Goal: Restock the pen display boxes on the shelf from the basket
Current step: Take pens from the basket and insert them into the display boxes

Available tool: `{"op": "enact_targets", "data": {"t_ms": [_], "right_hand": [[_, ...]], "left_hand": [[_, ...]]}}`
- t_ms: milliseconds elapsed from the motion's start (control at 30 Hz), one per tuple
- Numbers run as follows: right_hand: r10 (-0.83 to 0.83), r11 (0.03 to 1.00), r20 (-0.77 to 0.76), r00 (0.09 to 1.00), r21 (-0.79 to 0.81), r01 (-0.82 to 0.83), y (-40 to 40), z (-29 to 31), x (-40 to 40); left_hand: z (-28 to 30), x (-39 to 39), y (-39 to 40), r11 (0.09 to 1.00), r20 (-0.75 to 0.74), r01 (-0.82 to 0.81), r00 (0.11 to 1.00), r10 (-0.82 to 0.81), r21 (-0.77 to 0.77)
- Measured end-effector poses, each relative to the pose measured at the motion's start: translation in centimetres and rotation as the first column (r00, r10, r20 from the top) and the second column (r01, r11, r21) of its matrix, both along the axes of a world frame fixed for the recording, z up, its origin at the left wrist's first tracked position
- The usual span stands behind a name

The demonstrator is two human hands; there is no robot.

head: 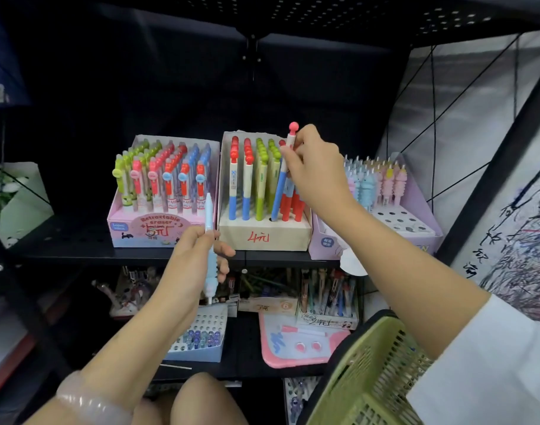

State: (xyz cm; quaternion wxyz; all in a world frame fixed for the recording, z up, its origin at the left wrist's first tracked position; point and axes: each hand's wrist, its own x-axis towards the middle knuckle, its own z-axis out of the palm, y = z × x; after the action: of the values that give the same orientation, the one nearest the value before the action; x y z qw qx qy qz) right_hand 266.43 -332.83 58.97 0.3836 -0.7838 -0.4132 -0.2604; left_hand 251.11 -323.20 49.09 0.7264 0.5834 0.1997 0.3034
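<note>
My right hand (314, 170) pinches a pen with a pink ball top and blue barrel (281, 182), its tip in a hole of the beige middle display box (264, 236) marked in red. My left hand (195, 259) grips a light blue pen (209, 240) upright, in front of the shelf edge between the left and middle boxes. The pink left display box (146, 231) is full of pens. A lilac right box (416, 228) holds pastel pens at the back, with open holes in front. The green basket (370, 381) hangs at lower right by my right arm.
The black shelf (78, 253) has a lower level with a blue pen box (201, 342), a pink drawing board (296, 345) and other pen boxes. A black frame post (489, 191) and scribbled paper stand at right. My knee is at the bottom.
</note>
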Motion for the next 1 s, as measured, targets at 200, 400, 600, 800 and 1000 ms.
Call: {"op": "enact_targets", "data": {"t_ms": [200, 400, 600, 800, 1000], "right_hand": [[-0.004, 0.999, 0.015, 1.000, -0.033, 0.005, -0.1, -0.5, -0.6], [-0.150, 0.920, 0.044, 0.988, -0.360, 0.155, 0.7, -0.6, -0.5], [-0.105, 0.867, -0.046, 0.993, -0.494, 0.069, -0.1, -3.0, -1.2], [0.362, 0.825, -0.711, 0.603, -0.056, -0.562, -1.6, -5.1, -4.3], [0.542, 0.814, -0.750, 0.379, 0.356, -0.459, -3.2, -5.0, -3.7]], "left_hand": [[0.0, 0.2, -0.4, 1.000, 0.002, 0.002, 1.000, -0.002, 0.003], [-0.1, -0.2, -0.1, 0.992, -0.014, -0.040, 0.999, 0.042, 0.118], [0.1, -0.6, 0.5, 0.982, 0.022, -0.105, 0.994, 0.103, 0.156], [1.3, -0.5, 0.5, 0.986, 0.215, -0.069, 0.971, 0.101, -0.150], [1.8, 0.1, -1.1, 0.953, 0.304, 0.061, 0.952, 0.034, -0.295]]}}
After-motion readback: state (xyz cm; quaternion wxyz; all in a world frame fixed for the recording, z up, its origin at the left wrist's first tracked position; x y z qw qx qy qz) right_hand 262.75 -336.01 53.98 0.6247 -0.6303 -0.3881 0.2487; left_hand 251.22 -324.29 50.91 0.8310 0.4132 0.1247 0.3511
